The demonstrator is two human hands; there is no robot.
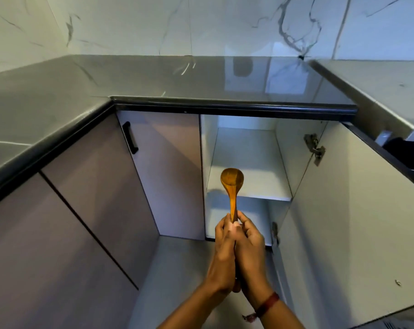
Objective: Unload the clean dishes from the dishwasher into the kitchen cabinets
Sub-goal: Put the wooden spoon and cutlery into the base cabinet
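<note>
A brown wooden spoon [232, 184] points bowl-first toward the open lower cabinet [248, 162], its bowl in front of the white middle shelf [260, 193]. Both hands clasp its handle between them: my left hand [222, 248] on the left side, my right hand [251, 248] on the right, palms pressed together around the wood. The handle's end pokes out below the wrists. The shelf and the compartment under it hold nothing that I can see.
The cabinet door [343, 222] stands swung open to the right, hinges showing. Closed cabinet doors with a black handle [130, 138] fill the left. A glossy grey countertop [177, 77] with a black edge runs overhead in an L. Pale floor lies below.
</note>
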